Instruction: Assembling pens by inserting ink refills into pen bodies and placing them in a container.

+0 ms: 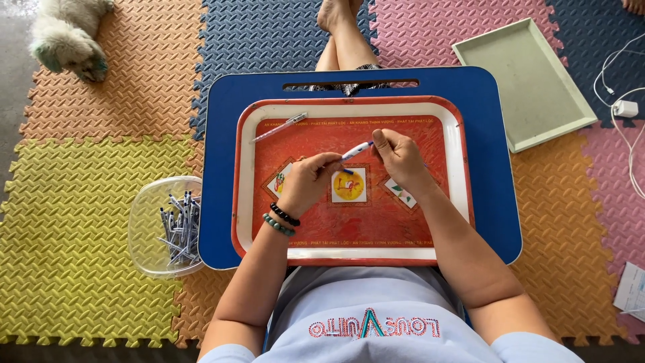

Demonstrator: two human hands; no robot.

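Item in hand: a white pen with blue trim (356,150), held level above the middle of the red tray (349,232). The left hand (306,181) is closed around its lower end, where a small blue piece shows at the fingertips. The right hand (398,158) pinches the upper end between thumb and forefinger. Both hands grip the same pen; neither rests on the tray floor.

Second item: one clear pen barrel with a red core (279,128) lies loose at the tray's upper left corner, well apart from the hands. No other loose parts can be made out on the tray.

Support: the tray sits squarely on a blue lap surface (215,168) across the person's legs.

Stock: a clear plastic tub (144,222) stands on the foam floor mat (80,235) just beside the lap surface, to the left, holding a heap of grey-blue pen pieces (178,228). A pale green tray (524,84) lies on the mat to the upper right, with nothing visible in it.

Progress, as judged: one pen under the hands, one lying on the tray, the tub well filled. Most of the work appears to remain.
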